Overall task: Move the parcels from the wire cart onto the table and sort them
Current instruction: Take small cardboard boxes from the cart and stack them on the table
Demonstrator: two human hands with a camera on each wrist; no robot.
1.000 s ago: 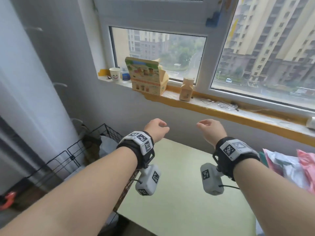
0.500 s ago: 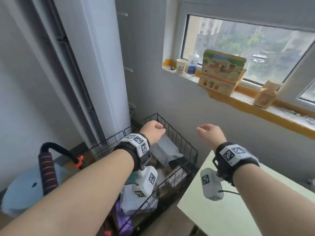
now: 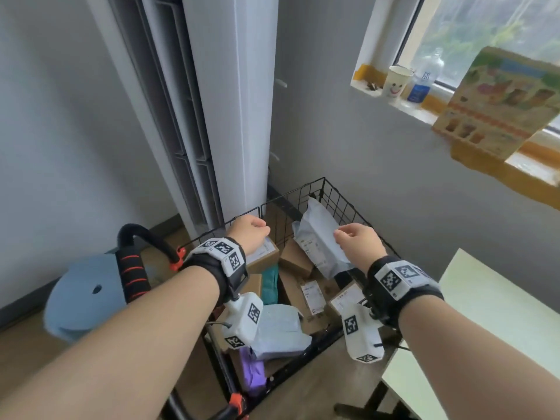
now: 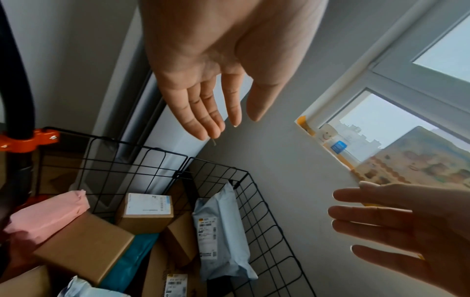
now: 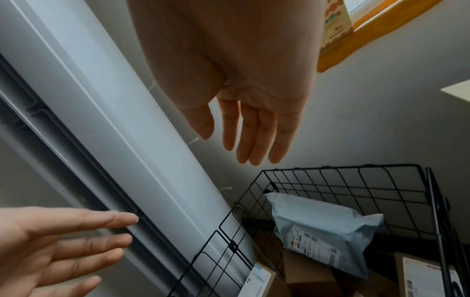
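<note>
A black wire cart [image 3: 330,197] stands on the floor in the corner, filled with several parcels: brown boxes [image 3: 295,259], a pale grey mailer bag [image 3: 318,237] leaning on the far wall, another pale bag [image 3: 280,333] and a purple one [image 3: 253,371] near me. My left hand [image 3: 248,230] hovers over the cart's left side, empty, fingers straight in the left wrist view [image 4: 203,112]. My right hand [image 3: 356,239] hangs above the grey mailer bag [image 5: 323,229], empty too, fingers extended [image 5: 254,138]. A pink bag [image 4: 48,217] lies at the cart's left.
The pale green table [image 3: 500,313] stands to the right of the cart. A tall white unit [image 3: 233,101] rises behind the cart. A blue round object [image 3: 81,295] and the cart's black handle [image 3: 130,268] are at left. A cup, a bottle and a printed carton sit on the windowsill [image 3: 424,112].
My view swung left and down from the window and table to the cart. Both empty hands now hang over the parcels inside it.
</note>
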